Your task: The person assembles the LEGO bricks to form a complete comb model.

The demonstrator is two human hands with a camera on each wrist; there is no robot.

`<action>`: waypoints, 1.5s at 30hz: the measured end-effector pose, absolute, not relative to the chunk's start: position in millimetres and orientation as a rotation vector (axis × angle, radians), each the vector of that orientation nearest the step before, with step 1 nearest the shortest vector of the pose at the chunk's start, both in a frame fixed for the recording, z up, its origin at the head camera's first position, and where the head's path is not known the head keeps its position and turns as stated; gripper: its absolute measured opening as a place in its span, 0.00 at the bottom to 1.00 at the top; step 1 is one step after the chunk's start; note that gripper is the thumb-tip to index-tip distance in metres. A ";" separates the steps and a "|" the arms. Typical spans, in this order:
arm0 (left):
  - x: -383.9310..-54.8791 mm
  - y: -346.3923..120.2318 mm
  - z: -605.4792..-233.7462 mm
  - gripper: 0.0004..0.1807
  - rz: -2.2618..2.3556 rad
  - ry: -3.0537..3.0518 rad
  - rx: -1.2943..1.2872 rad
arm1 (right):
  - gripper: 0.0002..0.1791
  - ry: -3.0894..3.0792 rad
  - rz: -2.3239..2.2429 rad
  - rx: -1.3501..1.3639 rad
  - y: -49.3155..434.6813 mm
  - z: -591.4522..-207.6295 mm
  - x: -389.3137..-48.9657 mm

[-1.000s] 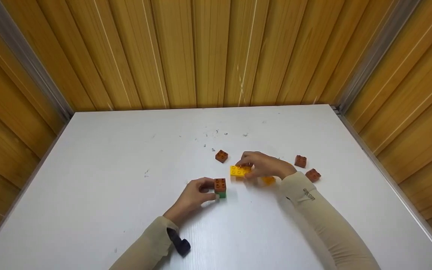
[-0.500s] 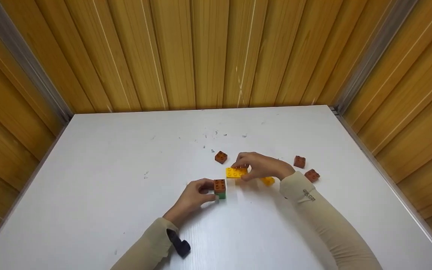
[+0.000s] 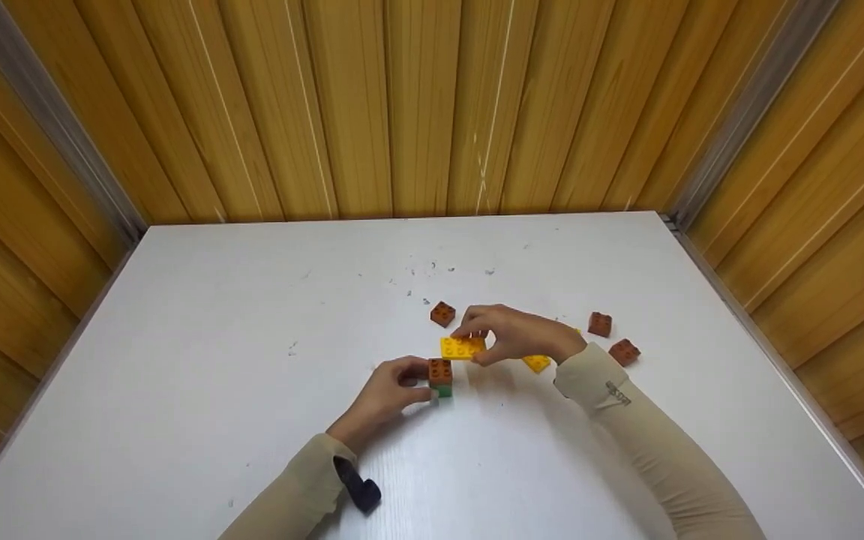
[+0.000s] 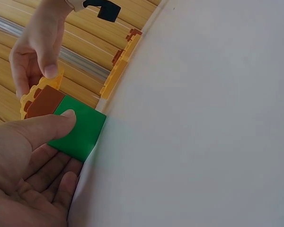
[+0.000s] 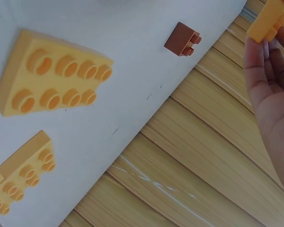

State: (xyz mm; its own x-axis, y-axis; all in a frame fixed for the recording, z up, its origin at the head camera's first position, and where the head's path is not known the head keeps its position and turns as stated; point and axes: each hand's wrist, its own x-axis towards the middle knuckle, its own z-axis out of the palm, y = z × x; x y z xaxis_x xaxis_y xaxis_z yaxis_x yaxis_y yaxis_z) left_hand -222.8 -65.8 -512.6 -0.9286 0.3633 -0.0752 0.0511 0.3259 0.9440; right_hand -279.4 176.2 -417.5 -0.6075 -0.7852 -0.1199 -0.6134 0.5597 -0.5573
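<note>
My left hand (image 3: 385, 390) grips a green building brick (image 4: 80, 130) that stands on the white table, its thumb pressed on the green side. A brown brick (image 3: 440, 372) sits on top of the green one, studs up. Between thumb and fingers, my right hand (image 3: 518, 334) pinches a flat yellow brick (image 3: 458, 348) by its right end. That yellow brick is level and raised off the table, its left end overlapping the back of the brown brick's top in the head view. In the right wrist view, the pinched yellow brick (image 5: 270, 21) shows at the top right corner.
Behind the hands lies a loose brown brick (image 3: 442, 313). Two more, a brown brick (image 3: 600, 324) and another brown brick (image 3: 625, 352), lie right of the right wrist. Yellow bricks (image 3: 537, 363) lie partly hidden under the right hand. Wood-patterned walls (image 3: 417, 112) enclose the table.
My right hand has lifted the yellow brick off the table and carried it left to the brown brick's top. The left hand stays where it was, holding the green brick.
</note>
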 end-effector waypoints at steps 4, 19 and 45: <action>-223.4 -65.9 -513.4 0.22 1.626 2.331 0.366 | 0.24 2.441 -0.646 -1.169 172.6 -416.0 -277.3; -222.0 -65.3 -511.9 0.23 1.626 2.330 0.374 | 0.23 2.412 -0.597 -1.259 162.3 -416.4 -270.1; -221.2 -64.7 -511.1 0.22 1.640 2.332 0.355 | 0.23 2.445 -0.526 -1.287 155.0 -413.1 -261.3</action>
